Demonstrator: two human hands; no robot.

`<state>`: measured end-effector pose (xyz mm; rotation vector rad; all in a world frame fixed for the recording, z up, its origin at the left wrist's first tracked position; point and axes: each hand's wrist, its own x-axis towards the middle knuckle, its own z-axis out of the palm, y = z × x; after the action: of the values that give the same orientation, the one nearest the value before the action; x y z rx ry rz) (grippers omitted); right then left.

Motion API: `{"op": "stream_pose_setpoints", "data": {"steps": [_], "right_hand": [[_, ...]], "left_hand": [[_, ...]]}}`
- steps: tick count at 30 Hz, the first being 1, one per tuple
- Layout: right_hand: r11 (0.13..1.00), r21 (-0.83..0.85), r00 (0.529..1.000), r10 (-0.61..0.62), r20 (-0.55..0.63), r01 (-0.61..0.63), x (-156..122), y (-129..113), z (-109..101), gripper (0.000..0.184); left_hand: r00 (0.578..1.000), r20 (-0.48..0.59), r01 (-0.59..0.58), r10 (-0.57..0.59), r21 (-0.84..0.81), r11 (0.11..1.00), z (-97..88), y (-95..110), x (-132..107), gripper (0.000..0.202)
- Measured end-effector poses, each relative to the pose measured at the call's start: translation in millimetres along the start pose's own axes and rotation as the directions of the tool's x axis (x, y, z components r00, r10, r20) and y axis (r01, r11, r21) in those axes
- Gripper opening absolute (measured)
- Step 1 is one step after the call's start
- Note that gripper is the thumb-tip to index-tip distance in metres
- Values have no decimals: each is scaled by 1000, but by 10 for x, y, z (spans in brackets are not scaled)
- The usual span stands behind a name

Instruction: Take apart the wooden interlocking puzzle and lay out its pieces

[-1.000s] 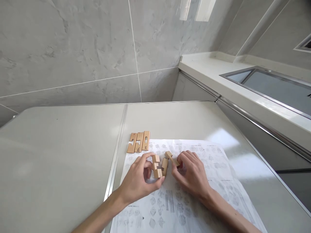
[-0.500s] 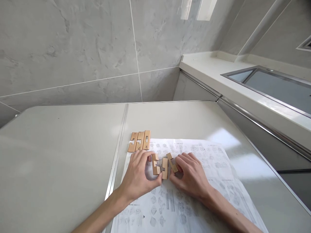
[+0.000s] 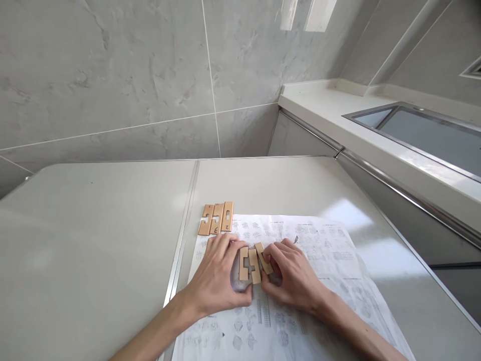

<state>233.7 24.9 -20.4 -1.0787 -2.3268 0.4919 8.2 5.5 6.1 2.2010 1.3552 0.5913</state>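
Note:
Three notched wooden puzzle pieces lie side by side on the printed sheet, between my hands. My left hand (image 3: 216,273) curves around the left puzzle piece (image 3: 243,271); its index fingertip is at the piece's top end, and its thumb is apart below the bottom end. The middle puzzle piece (image 3: 254,273) tilts slightly, close beside the left one. My right hand (image 3: 291,271) has its thumb and fingers closed on the slanted right puzzle piece (image 3: 260,250), covering part of it.
Three more wooden pieces (image 3: 227,220), with cut-outs and marked with numbers, lie in a row beyond my left hand. The printed paper sheet (image 3: 323,311) spreads under my hands on the white table (image 3: 112,240). A counter (image 3: 319,103) stands at the right.
The left puzzle piece has turned onto its face and sits nearer the middle one. My left thumb has come away from it. The middle and right pieces have shifted slightly toward me.

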Motion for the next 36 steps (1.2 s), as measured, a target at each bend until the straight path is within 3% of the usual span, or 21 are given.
{"op": "stream_pose_setpoints", "data": {"steps": [4,7,13,16,21,27,30,36], "right_hand": [[998,47,999,-37,21,36,-5,-25,-7,30],[994,84,996,-73,54,69,-15,-36,-2,28],[968,219,979,-154,136,122,-19,-57,-32,29],[959,261,983,-142,119,107,-30,-53,-35,30],[956,268,989,-137,62,116,-48,-5,3,29],[962,242,987,-144,64,125,-42,18,10,37],[963,238,985,-152,77,130,-48,21,9,39],[966,230,986,-144,83,121,-55,29,19,38]], "left_hand": [[997,57,-48,50,-33,998,5,-12,-32,95],[991,80,-100,102,-40,994,18,-40,-38,97],[973,73,-222,221,0,975,17,-44,-21,75],[972,43,-230,230,12,973,11,-30,-9,63],[975,-107,-182,193,106,978,42,-30,3,45],[944,-262,-137,203,251,958,57,-60,9,22],[933,-246,-188,263,290,938,13,-134,18,11],[920,-137,-323,366,260,910,-215,-363,50,11]]}}
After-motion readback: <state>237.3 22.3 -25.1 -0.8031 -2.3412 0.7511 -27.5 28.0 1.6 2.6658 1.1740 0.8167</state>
